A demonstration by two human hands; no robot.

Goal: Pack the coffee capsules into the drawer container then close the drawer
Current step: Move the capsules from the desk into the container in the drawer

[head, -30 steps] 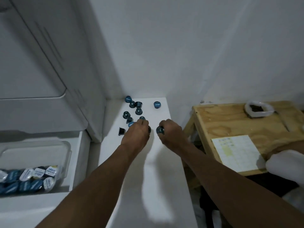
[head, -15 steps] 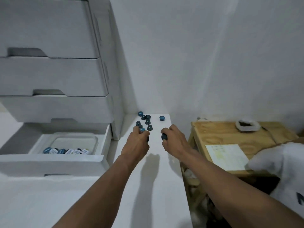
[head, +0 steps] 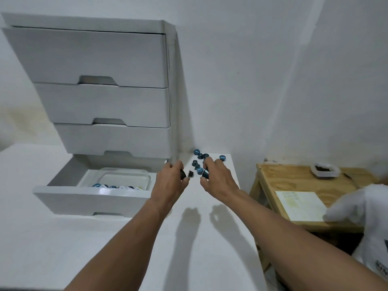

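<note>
Both hands hang above the white table (head: 126, 238). The left hand (head: 170, 183) has its fingers curled around 1 dark capsule (head: 183, 174), and another small capsule (head: 191, 173) shows just beside its fingertips at 3 o'clock; whether that one is held or lying on the table I cannot tell. The right hand (head: 218, 180) pinches 1 blue capsule (head: 205, 172) between thumb and fingers. More loose capsules (head: 199, 157) lie scattered at 12 o'clock from the hands, near the wall. At 9 o'clock the bottom drawer (head: 92, 199) of the grey cabinet (head: 100, 59) stands open, with a clear container (head: 123, 178) inside holding a row of packed capsules (head: 115, 186).
</note>
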